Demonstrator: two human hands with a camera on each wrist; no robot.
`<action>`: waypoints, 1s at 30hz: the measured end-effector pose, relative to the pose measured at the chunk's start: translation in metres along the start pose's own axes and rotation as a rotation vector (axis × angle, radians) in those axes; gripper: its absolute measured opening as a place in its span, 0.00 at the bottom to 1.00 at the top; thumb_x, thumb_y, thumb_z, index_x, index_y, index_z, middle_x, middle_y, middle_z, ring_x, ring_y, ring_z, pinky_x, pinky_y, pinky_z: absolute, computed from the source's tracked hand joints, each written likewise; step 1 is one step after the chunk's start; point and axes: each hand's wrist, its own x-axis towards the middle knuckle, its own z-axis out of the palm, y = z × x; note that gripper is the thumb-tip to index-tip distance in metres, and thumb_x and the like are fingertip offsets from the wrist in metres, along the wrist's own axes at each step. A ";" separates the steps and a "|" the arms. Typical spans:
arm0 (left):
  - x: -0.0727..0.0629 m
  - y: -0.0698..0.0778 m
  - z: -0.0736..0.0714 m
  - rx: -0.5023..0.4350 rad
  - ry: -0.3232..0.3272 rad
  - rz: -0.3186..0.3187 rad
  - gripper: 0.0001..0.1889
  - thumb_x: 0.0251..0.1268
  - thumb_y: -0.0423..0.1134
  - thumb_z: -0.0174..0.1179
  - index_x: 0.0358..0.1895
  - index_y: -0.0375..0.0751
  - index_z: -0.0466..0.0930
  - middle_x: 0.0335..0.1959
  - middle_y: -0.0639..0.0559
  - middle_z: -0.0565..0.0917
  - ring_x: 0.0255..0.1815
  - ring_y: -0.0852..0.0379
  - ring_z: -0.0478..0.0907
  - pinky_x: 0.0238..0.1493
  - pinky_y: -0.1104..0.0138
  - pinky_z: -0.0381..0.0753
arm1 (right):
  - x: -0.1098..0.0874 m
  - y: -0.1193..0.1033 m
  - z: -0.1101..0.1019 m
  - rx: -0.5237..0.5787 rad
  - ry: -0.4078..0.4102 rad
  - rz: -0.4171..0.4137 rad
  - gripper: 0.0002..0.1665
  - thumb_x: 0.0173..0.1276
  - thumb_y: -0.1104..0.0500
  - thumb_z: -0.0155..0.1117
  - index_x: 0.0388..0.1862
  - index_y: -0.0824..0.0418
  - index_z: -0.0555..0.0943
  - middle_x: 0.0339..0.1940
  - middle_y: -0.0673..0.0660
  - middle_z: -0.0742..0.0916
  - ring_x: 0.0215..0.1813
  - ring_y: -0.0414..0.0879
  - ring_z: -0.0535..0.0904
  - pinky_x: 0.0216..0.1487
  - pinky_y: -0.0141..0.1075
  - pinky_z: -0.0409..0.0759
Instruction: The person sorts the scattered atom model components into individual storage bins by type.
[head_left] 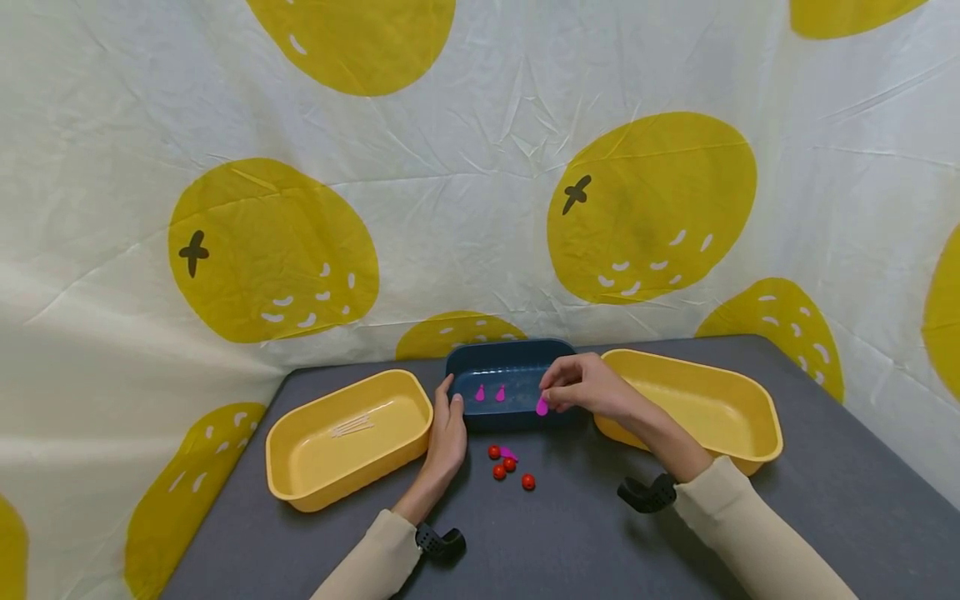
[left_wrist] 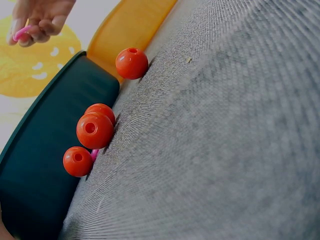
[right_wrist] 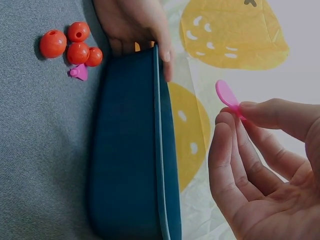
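My right hand pinches a small pink drop-shaped piece between thumb and fingertips, above the right part of a dark blue bin. Two similar pink pieces lie inside that bin. At its left end, my left hand rests against the corner with thumb and fingers spread and fairly straight; the right wrist view has its digits at the rim. In front of the bin, several red beads with holes sit on the table, close to another pink piece with a small knob.
To the left stands a yellow bin holding several thin pale sticks. Another yellow bin is at the right, partly behind my right forearm. A fruit-printed curtain hangs behind the grey table.
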 end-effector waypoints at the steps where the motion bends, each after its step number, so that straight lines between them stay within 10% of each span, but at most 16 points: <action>1: 0.000 0.000 0.000 0.001 -0.001 -0.001 0.29 0.86 0.53 0.37 0.83 0.50 0.51 0.85 0.49 0.55 0.85 0.44 0.53 0.83 0.41 0.50 | 0.000 0.000 0.000 0.000 0.001 0.001 0.10 0.70 0.63 0.68 0.44 0.70 0.84 0.36 0.63 0.91 0.39 0.57 0.87 0.43 0.36 0.88; 30: 0.000 0.003 -0.002 -0.003 -0.009 -0.010 0.29 0.87 0.53 0.36 0.83 0.50 0.51 0.85 0.50 0.54 0.85 0.45 0.52 0.83 0.41 0.49 | 0.023 -0.014 -0.013 -0.072 -0.001 -0.011 0.10 0.70 0.64 0.68 0.44 0.71 0.84 0.35 0.64 0.90 0.33 0.50 0.83 0.43 0.41 0.88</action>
